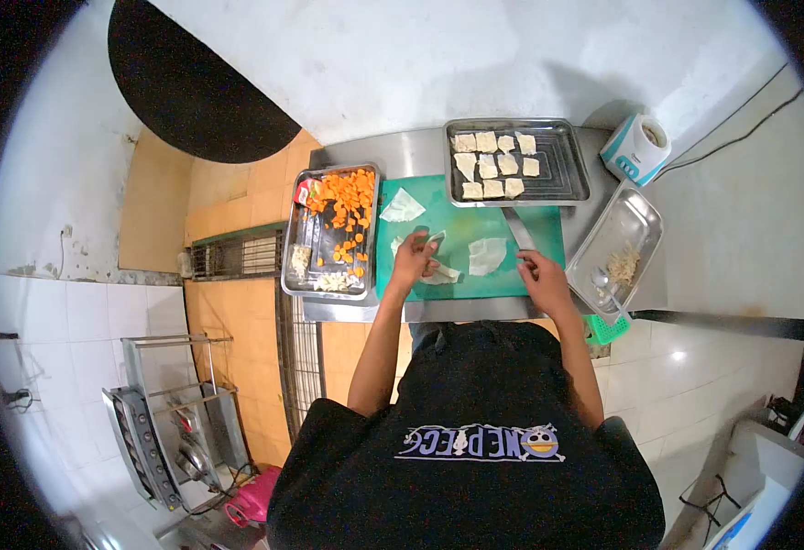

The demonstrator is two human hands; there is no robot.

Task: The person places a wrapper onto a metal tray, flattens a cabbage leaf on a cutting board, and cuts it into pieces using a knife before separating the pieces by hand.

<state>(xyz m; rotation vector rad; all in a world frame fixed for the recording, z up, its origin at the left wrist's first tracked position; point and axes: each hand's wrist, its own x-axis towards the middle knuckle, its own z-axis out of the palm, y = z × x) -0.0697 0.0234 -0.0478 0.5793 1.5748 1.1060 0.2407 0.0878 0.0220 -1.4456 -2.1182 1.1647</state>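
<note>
My left hand [415,259] is over the left part of a green cutting board [470,206], its fingers closed on a thin white wrapper sheet [443,272]. Another pale wrapper piece [403,205] lies farther back on the board, and a squarish one [487,257] lies between my hands. At the board's right side, my right hand [543,278] has its fingers curled at the near end of a knife [517,229]. The blade points away from me, toward the tray behind; the handle is hidden by the hand.
Behind the board, a metal tray [567,165] holds rows of pale squares. A left tray [317,240] carries chopped orange carrots [347,197] and white pieces [333,281]. On the right stand a steel pan [594,252] with pale shreds and a spoon, and a white-blue appliance [635,149].
</note>
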